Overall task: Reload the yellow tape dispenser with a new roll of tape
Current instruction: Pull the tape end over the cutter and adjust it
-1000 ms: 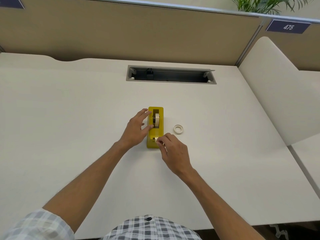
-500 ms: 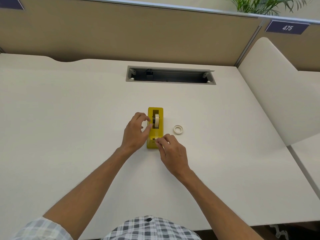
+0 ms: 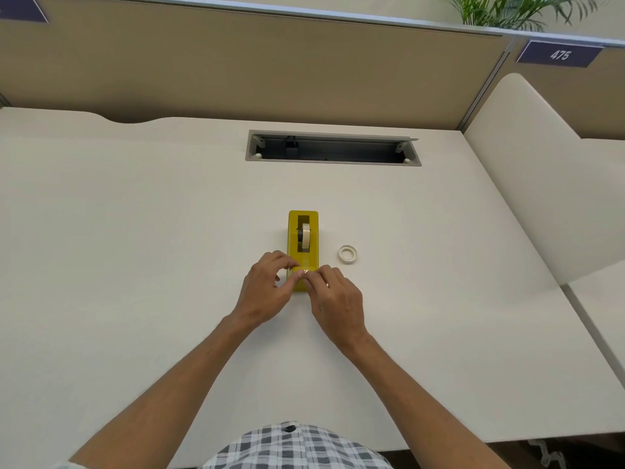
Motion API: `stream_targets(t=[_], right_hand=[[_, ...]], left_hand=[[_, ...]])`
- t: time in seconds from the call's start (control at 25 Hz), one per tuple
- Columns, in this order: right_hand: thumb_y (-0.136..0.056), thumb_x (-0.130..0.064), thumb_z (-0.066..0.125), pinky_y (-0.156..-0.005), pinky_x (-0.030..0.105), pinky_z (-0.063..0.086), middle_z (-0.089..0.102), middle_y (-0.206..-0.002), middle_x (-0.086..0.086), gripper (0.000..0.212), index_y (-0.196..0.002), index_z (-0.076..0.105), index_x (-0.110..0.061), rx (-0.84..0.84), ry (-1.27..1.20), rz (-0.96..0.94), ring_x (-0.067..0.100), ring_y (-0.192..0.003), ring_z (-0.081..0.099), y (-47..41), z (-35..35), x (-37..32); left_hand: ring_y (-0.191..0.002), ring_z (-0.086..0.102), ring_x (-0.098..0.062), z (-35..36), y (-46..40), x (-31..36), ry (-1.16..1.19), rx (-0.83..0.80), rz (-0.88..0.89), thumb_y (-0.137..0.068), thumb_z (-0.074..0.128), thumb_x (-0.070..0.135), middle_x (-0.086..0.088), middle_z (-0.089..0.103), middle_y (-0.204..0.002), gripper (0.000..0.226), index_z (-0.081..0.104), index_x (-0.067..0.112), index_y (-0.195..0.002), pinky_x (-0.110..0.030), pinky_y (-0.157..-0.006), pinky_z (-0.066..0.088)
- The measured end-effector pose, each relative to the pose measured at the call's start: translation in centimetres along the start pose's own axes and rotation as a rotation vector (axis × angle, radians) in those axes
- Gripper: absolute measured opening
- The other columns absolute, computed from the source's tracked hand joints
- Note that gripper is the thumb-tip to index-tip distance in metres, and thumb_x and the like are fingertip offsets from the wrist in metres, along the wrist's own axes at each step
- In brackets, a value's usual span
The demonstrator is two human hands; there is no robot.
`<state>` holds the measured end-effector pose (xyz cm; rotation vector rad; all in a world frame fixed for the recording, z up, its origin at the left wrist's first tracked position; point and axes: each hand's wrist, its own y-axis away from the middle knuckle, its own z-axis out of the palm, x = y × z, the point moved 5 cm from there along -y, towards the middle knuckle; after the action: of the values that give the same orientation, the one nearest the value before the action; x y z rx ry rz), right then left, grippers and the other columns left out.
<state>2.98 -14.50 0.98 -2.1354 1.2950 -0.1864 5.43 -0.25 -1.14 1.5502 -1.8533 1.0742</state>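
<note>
one yellow tape dispenser (image 3: 303, 238) stands mid-desk (image 3: 135, 265), one tape roll (image 3: 305, 235) seated upright in its slot; a second, flat ring of tape (image 3: 347, 254) lies just to its right, apart from it. two hands meet at the dispenser's near end — the right hand (image 3: 338, 304) pinches the tape end at the cutter, and the left hand (image 3: 265, 292) has fingers curled, tips beside it (whether they grip the tape i cannot tell). half a second ago the left hand was further up beside the roll — it has come down to the near end.
</note>
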Motion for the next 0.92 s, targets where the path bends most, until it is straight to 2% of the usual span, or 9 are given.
stream_targets(t=[0.16, 0.32, 0.44, 0.56, 0.72, 0.84, 0.92], right_hand=[[-0.088, -0.018, 0.072, -0.048, 0.028, 0.045, 0.066, -0.081, 0.005, 0.011, -0.096, 0.070, -0.010, 0.021, 0.016, 0.004, 0.019, -0.064, 0.056, 0.4, 0.2, 0.0], [-0.090, -0.020, 0.068, -0.050, 0.028, 0.047, 0.069, -0.086, 0.005, 0.014, -0.099, 0.070, -0.010, 0.028, 0.012, -0.001, 0.018, -0.068, 0.059, 0.9, 0.1, -0.2], [-0.090, -0.018, 0.064, -0.051, 0.029, 0.045, 0.070, -0.091, 0.005, 0.017, -0.104, 0.071, -0.010, 0.007, 0.045, -0.034, 0.019, -0.069, 0.060, 1.6, 0.2, -0.4], [-0.088, -0.016, 0.064, -0.051, 0.030, 0.047, 0.071, -0.093, 0.005, 0.019, -0.104, 0.072, -0.009, -0.010, 0.046, -0.052, 0.020, -0.070, 0.061, 2.1, 0.2, -0.3], [-0.087, -0.023, 0.069, -0.057, 0.027, 0.051, 0.071, -0.094, 0.002, 0.017, -0.099, 0.071, -0.011, 0.043, -0.079, 0.106, 0.017, -0.078, 0.063, 1.2, -0.6, 1.1], [-0.087, -0.027, 0.071, -0.060, 0.028, 0.055, 0.070, -0.106, -0.001, 0.026, -0.110, 0.069, -0.014, -0.050, -0.094, 0.184, 0.015, -0.092, 0.064, -0.1, -0.3, 1.9], [-0.086, -0.027, 0.074, -0.060, 0.030, 0.056, 0.071, -0.104, -0.002, 0.026, -0.108, 0.071, -0.015, -0.111, -0.112, 0.176, 0.016, -0.091, 0.065, -0.5, -0.2, 1.9]], left_hand=[[-0.093, 0.056, -0.005, -0.1, 0.2, -0.1, -0.015, -0.006, 0.012, -0.088, 0.064, 0.035, 0.005, 0.065, -0.102, 0.023, 0.069, 0.018, -0.103, -0.020, -0.067, 0.054], [-0.095, 0.057, -0.007, -0.1, 0.3, 0.1, -0.038, -0.020, 0.041, -0.089, 0.064, 0.032, 0.003, 0.065, -0.105, 0.024, 0.069, 0.016, -0.106, -0.022, -0.071, 0.055], [-0.098, 0.059, -0.012, -0.3, 0.4, 0.5, -0.189, -0.051, 0.128, -0.091, 0.061, 0.031, 0.000, 0.064, -0.109, 0.026, 0.066, 0.014, -0.110, -0.022, -0.075, 0.054], [-0.097, 0.061, -0.017, -0.4, 0.4, 1.2, -0.325, -0.065, 0.231, -0.091, 0.061, 0.030, -0.004, 0.065, -0.109, 0.027, 0.065, 0.012, -0.111, -0.022, -0.072, 0.051], [-0.096, 0.062, -0.019, -0.4, 0.5, 1.6, -0.366, -0.055, 0.255, -0.090, 0.064, 0.028, -0.006, 0.066, -0.107, 0.027, 0.065, 0.010, -0.109, -0.027, -0.069, 0.055], [-0.096, 0.061, -0.019, -0.5, 0.5, 1.8, -0.364, -0.065, 0.265, -0.089, 0.065, 0.028, -0.005, 0.066, -0.106, 0.027, 0.065, 0.010, -0.109, -0.028, -0.068, 0.055], [-0.096, 0.060, -0.019, -0.6, 0.5, 1.9, -0.356, -0.074, 0.261, -0.089, 0.065, 0.028, -0.005, 0.066, -0.106, 0.026, 0.065, 0.011, -0.109, -0.028, -0.068, 0.054]])
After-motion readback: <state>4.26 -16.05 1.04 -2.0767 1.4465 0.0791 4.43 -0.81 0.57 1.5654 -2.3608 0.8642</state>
